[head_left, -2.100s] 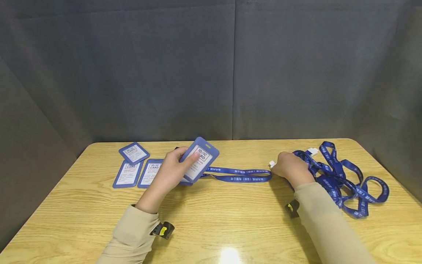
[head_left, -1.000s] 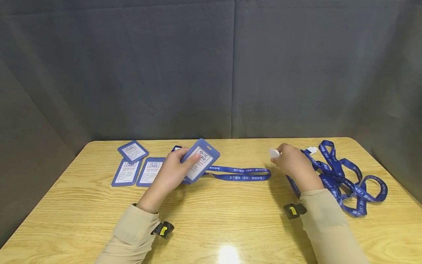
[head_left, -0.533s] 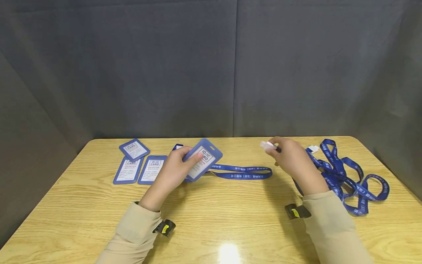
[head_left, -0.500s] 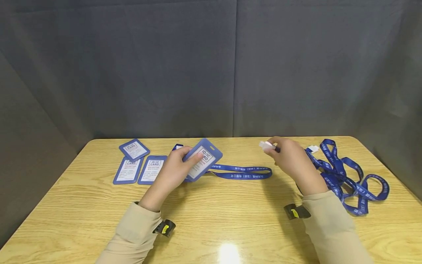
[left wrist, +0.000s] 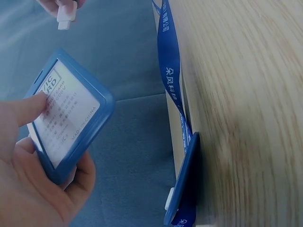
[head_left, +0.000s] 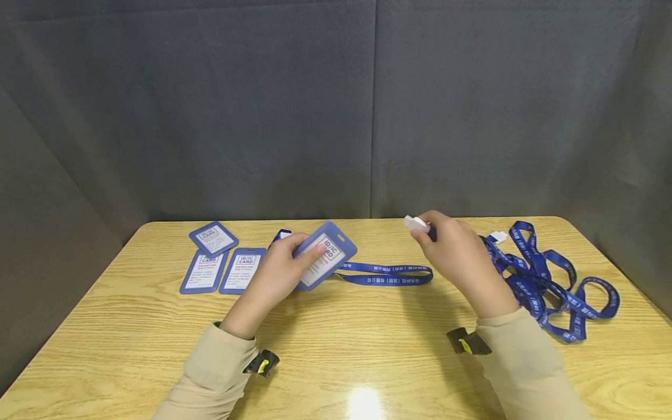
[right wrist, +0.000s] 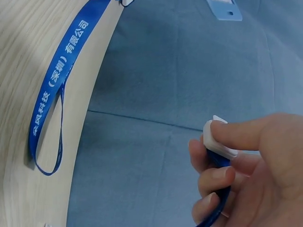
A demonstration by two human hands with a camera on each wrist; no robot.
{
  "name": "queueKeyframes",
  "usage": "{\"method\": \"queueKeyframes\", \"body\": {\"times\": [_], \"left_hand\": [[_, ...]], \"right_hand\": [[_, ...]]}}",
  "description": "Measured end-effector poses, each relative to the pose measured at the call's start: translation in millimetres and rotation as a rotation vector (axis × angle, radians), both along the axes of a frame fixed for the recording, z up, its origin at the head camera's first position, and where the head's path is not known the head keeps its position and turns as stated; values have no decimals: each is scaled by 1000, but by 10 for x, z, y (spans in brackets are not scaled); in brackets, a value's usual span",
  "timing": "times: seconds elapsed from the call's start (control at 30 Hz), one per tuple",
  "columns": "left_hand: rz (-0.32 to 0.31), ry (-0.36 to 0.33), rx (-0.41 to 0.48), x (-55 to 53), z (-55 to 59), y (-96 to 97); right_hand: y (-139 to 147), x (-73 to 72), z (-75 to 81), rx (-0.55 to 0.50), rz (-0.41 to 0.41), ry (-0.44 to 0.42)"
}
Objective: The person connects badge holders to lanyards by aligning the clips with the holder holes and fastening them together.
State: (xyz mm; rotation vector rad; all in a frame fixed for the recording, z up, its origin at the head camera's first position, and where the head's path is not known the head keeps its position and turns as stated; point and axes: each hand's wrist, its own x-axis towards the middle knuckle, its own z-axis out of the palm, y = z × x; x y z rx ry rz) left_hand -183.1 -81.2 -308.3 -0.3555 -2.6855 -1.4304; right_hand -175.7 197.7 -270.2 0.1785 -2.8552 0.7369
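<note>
My left hand (head_left: 277,269) grips a blue ID card holder (head_left: 336,247) above the table, thumb across its front and slot end pointing up and right. In the right wrist view, my right hand (right wrist: 270,161) pinches the white plastic clip (right wrist: 214,140) of a blue lanyard (right wrist: 219,160), whose strap runs down past the curled fingers. The clip is apart from the held card holder. Below the left hand lies another blue lanyard (head_left: 388,281) with white lettering; in the left wrist view it meets a second card holder (left wrist: 182,182), which the hand partly hides from the head view.
At the left of the wooden table (head_left: 336,350) lie a tilted card holder (head_left: 214,239), one under it (head_left: 202,275) and another beside them (head_left: 240,273). A tangled pile of blue lanyards (head_left: 535,291) with a white clip (head_left: 497,237) lies at right. A dark curtain (head_left: 262,116) stands behind.
My right hand has come up and left from beside the lanyard pile, bringing the white clip with it. My left hand has stayed almost in place, the card holder turning slightly clockwise.
</note>
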Motion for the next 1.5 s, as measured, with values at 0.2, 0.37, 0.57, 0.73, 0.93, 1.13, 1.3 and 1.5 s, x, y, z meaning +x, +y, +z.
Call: {"method": "queueKeyframes", "body": {"times": [0.2, 0.37, 0.57, 0.73, 0.93, 1.13, 1.3, 1.5], "left_hand": [[-14, -4, -44, 22, 11, 20], [-35, 13, -80, 40, 16, 39], [-63, 23, -118, 61, 10, 56], [-67, 89, -233, 74, 8, 57], [-62, 160, -386, 72, -3, 64], [-90, 182, -456, 74, 2, 41], [-92, 265, -508, 71, -7, 29], [-82, 362, -550, 59, -9, 16]], "right_hand": [[-52, 30, 20, 16, 22, 33], [-77, 45, 34, 23, 29, 56], [-109, 57, 49, 24, 50, 84], [-113, 48, 35, 28, 67, 103], [-95, 13, -12, 25, 142, 100], [-133, -6, -58, 69, 215, 96], [-165, -21, -97, 91, 277, 101], [-192, -30, -147, 95, 343, 134]]}}
